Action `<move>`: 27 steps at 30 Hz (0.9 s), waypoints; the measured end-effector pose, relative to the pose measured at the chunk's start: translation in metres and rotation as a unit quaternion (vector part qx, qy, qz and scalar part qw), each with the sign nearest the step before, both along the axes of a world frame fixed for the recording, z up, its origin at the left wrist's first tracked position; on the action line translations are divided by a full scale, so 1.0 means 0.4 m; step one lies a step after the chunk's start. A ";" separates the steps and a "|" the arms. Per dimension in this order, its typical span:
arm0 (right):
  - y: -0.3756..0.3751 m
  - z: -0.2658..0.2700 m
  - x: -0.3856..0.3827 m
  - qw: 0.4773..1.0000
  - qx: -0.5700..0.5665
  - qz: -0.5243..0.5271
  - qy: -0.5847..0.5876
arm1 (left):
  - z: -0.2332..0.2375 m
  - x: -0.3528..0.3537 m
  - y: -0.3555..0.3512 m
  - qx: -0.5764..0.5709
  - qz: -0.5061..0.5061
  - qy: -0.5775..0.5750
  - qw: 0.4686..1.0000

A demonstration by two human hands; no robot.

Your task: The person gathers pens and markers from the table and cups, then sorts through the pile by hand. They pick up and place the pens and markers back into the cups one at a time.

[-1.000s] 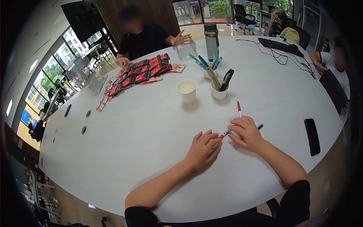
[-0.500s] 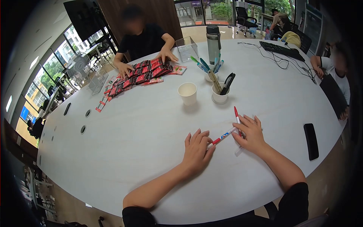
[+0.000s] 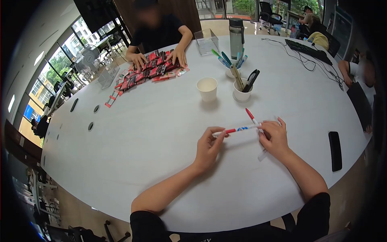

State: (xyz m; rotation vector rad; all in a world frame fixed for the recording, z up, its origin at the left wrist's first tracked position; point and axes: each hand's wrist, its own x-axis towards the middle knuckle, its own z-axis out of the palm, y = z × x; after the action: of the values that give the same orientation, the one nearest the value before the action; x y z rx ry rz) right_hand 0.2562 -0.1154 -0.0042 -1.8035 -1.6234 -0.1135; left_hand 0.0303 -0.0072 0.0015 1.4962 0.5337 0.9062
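Observation:
Between my two hands a white pen with a red section and blue print (image 3: 242,129) is held nearly level over the table. My left hand (image 3: 207,148) pinches its left end between thumb and fingers. Its right end is gripped by the fingertips of my right hand (image 3: 275,139). A second pen, with a red cap (image 3: 250,114), points away from me beside the right fingers, its lower part hidden behind that hand. Just under the right hand, a pale translucent strip (image 3: 263,155) shows on the white table (image 3: 161,161).
Ahead stand an empty paper cup (image 3: 207,89), a cup holding markers (image 3: 242,96), another pen cup (image 3: 231,73) and a bottle (image 3: 236,40). A phone (image 3: 335,151) lies at right. Across the table, a person's hands rest on red packets (image 3: 147,72). A keyboard (image 3: 308,51) trails cables.
Both hands have raised the held pen and turned it more level. My left hand has moved away from me and now pinches the end. The camera view has shifted slightly.

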 end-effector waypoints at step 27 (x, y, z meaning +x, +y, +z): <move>-0.007 0.006 0.000 0.977 0.045 0.208 -0.029 | 0.027 0.009 -0.005 0.208 -0.066 0.254 0.942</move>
State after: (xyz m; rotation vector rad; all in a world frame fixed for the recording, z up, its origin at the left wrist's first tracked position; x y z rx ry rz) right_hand 0.2563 -0.1182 -0.0019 -1.3703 -1.9671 -0.0480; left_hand 0.0341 -0.0093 0.0124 2.1501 0.6268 0.5380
